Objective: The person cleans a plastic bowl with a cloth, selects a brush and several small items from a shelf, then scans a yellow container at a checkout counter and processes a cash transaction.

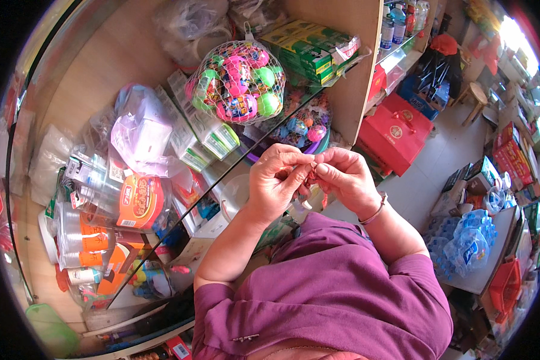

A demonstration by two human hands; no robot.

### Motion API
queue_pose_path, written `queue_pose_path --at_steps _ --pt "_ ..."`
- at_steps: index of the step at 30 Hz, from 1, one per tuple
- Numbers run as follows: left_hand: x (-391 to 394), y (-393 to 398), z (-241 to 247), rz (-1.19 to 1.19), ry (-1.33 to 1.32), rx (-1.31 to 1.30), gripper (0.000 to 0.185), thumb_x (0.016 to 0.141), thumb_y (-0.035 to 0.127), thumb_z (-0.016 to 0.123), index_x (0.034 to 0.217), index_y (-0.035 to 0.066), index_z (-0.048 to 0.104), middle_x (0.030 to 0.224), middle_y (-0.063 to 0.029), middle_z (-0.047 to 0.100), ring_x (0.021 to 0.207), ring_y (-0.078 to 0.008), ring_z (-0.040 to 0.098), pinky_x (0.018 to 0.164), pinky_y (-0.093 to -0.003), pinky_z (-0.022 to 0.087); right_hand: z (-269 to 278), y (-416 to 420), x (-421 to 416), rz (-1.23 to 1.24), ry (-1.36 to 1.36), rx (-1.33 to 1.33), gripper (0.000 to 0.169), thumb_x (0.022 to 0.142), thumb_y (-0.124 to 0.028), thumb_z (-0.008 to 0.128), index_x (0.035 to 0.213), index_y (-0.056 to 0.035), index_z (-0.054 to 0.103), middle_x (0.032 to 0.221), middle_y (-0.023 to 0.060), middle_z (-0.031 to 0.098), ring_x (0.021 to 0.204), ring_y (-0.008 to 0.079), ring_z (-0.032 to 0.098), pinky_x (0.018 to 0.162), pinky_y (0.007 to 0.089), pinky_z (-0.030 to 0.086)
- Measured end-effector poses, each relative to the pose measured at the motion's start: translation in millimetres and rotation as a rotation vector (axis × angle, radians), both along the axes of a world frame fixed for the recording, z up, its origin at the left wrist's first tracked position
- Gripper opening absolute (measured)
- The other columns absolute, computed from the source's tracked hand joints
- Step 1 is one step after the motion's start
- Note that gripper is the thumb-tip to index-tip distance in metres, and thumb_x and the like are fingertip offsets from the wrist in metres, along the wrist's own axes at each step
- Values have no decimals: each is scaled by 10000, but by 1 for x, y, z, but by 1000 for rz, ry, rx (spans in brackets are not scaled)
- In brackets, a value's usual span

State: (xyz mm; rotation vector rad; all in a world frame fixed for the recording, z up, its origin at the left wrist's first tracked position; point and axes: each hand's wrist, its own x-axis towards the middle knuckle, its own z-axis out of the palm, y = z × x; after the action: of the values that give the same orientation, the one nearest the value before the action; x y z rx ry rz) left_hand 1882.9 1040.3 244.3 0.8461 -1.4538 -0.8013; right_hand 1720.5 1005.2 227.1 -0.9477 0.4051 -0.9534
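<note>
My left hand (276,182) and my right hand (348,180) are raised in front of my chest, with their fingertips nearly touching. Between thumbs and index fingers they pinch a small dark red item (312,174), which looks like cord or thread; the fingers hide much of it. A bracelet (375,209) circles my right wrist. Beyond the hands, a white net bag (238,83) of pink and green egg-shaped toys rests on the glass counter. Beneath the glass sits a second netted bunch of colourful toys (299,126).
Left on the counter are stacked plastic cups (83,234), an orange-labelled container (139,200) and a bagged box (146,130). Green boxes (301,49) lie at the back. A red gift box (393,130) stands on the right; farther right are bottled water packs (465,243) and a wooden stool (476,95).
</note>
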Motion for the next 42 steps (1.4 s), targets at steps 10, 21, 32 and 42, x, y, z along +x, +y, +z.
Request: queue_pose_path --at_steps 10,21,32,42 --pt "5 2 7 -72 121 227 73 830 17 634 890 18 592 811 -45 628 674 -85 606 572 -206 509 2 -10 -4 -42 128 -316 81 843 -44 605 903 8 585 838 26 612 725 59 565 635 205 466" --pt "6 4 0 -104 278 223 80 880 63 580 855 12 523 925 -81 575 699 -102 607 633 -224 510 18 -20 -5 -448 606 -1047 95 778 11 545 852 -8 490 770 136 507 693 320 532 607 372 445" --pt "24 0 -9 -139 377 237 80 890 106 578 885 44 528 917 -52 571 679 -56 509 630 -193 437 -22 -45 -1 -227 673 -836 297 820 -202 645 1023 -7 549 937 116 597 831 240 592 719 319 465" --pt "35 28 -26 -145 592 177 85 897 123 557 903 49 516 852 -89 551 672 -106 531 631 -212 459 -80 -3 61 185 389 -946 646 701 -192 751 1242 -20 442 1241 189 485 1192 347 431 980 412 363"
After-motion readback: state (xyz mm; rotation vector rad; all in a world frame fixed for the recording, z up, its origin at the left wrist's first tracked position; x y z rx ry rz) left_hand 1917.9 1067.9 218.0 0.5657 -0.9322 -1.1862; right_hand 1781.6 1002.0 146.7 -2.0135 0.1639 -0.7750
